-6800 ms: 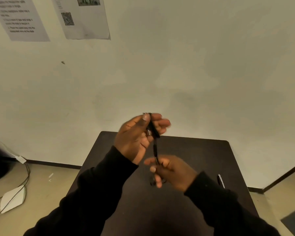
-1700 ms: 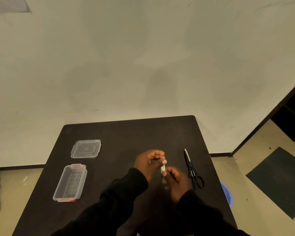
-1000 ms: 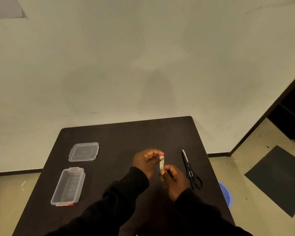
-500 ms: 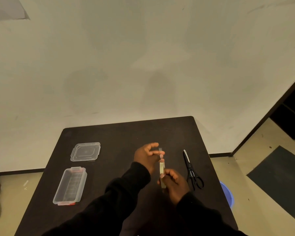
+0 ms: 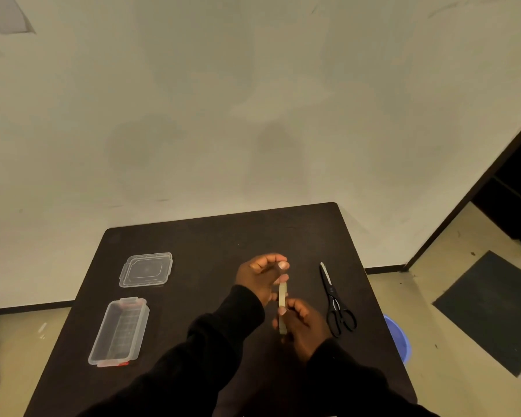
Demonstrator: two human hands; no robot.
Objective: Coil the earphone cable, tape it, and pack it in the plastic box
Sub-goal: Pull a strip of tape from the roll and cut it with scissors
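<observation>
My right hand (image 5: pixel 306 325) grips a pale roll of tape (image 5: pixel 282 299), held edge-on above the dark table (image 5: pixel 211 236). My left hand (image 5: pixel 260 276) is just above the roll, thumb and fingertips pinched at its top end. An open clear plastic box (image 5: pixel 119 331) with red latches lies at the table's left. Its clear lid (image 5: pixel 146 269) lies flat just behind it. I cannot see the earphone cable; my black sleeves cover the near part of the table.
Black scissors (image 5: pixel 334 305) lie on the table to the right of my hands, blades pointing away. A blue bin (image 5: pixel 399 338) stands on the floor beyond the table's right edge. A pale wall rises behind the table, with a dark mat (image 5: pixel 491 308) on the floor at right.
Earlier my hands held the black cable up; it has gone from view and they hold the tape roll. Over the last second my left fingers have risen slightly from the roll.
</observation>
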